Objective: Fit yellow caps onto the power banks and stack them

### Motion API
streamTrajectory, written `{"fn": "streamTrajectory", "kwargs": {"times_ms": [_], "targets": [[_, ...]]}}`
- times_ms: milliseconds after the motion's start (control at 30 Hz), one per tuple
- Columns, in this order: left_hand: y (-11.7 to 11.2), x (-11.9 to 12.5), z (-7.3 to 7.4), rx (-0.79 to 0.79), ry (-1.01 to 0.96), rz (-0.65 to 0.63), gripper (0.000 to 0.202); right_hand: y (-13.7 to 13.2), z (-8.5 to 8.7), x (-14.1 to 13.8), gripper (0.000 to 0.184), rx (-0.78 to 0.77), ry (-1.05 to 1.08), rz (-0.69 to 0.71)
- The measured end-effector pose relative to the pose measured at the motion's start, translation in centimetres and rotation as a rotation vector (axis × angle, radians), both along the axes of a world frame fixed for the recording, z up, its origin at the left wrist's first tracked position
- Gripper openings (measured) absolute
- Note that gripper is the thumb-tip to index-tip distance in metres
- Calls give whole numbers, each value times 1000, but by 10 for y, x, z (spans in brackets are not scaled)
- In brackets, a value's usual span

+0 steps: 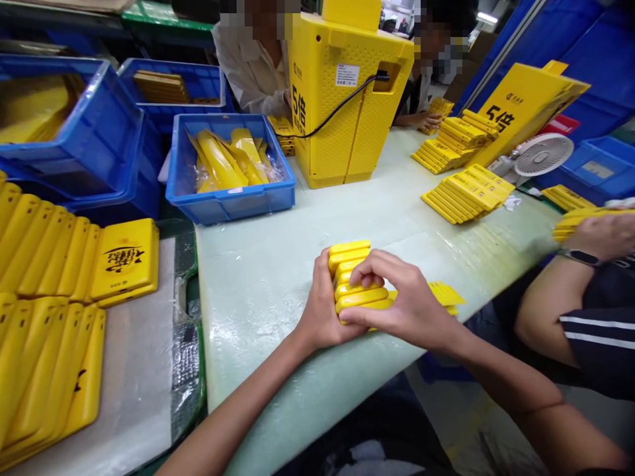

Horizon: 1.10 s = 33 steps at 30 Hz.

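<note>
Between my two hands, just above the near part of the table, is a stack of several flat yellow power banks (358, 297) with rounded edges. My left hand (320, 311) wraps around the stack's left side. My right hand (404, 297) grips the stack from the right, its thumb low and its curled fingers on the upper edges. Yellow thin pieces (446, 294) like labels or sheets lie on the table behind my right wrist, partly hidden.
A blue bin (228, 205) holds yellow plastic parts. Behind it stands a large yellow cabinet (342, 125) with a black cable. Power bank rows (54, 251) fill the left side. More yellow stacks (466, 192) and a fan (543, 154) stand right. A co-worker's hand (602, 235) holds yellow pieces.
</note>
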<state>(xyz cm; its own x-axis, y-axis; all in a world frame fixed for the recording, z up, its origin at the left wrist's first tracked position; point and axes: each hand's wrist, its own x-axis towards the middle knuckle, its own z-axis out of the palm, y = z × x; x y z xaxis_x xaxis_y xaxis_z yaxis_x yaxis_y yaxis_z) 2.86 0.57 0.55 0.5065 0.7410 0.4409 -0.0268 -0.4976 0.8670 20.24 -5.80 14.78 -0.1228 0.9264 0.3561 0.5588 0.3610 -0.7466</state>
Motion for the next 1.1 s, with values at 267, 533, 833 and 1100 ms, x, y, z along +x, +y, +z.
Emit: {"fn": "streamTrajectory", "kwargs": {"times_ms": [267,533,833,1100], "targets": [[0,3,0,17,3,-4,140,-17,-2,-3,8,54,-77,30],[2,3,-3,43,16,-4,143,-8,13,10,19,384,-186,-346],[1,6,-3,32,38,24,138,-10,-2,-19,16,79,-244,19],[2,5,-2,59,21,18,135,3,15,28,17,189,-312,-432]]}}
